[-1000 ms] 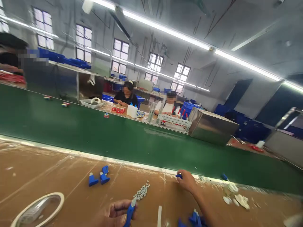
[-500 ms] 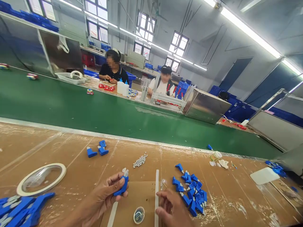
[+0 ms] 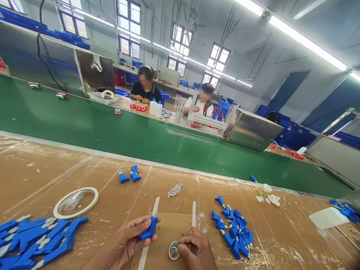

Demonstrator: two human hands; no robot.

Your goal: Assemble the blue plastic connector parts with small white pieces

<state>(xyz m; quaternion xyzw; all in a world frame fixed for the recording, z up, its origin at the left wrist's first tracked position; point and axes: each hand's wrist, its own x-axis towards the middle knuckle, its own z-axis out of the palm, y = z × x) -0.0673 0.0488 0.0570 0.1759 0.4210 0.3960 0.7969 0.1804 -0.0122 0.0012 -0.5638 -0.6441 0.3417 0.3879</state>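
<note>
My left hand (image 3: 135,238) is closed around a blue plastic piece (image 3: 149,228), thumb on top and fingers beneath. The piece is tilted, its upper end near a white tape strip. At the rim of a small round dish (image 3: 174,250) is my right hand (image 3: 197,247), its thumb and fingers pinched together. Whatever they hold, if anything, is hidden. Inside the dish are clear liquid and a thin pale streak. Both hands are above a brown cardboard sheet (image 3: 165,225). Right of them lies a heap of blue pieces with grey ends (image 3: 236,228).
Small grey parts (image 3: 174,190) form a pile beyond the sheet. At left are a tape roll (image 3: 94,204) and long blue pieces (image 3: 42,240). A jar (image 3: 264,189) and white bottle (image 3: 327,218) stand right. Past the green conveyor (image 3: 140,131) sit two people (image 3: 146,90).
My right hand has moved to the dish and its fingers have closed into a pinch. My left hand still holds the blue piece. The whole view has shifted, with things now further right.
</note>
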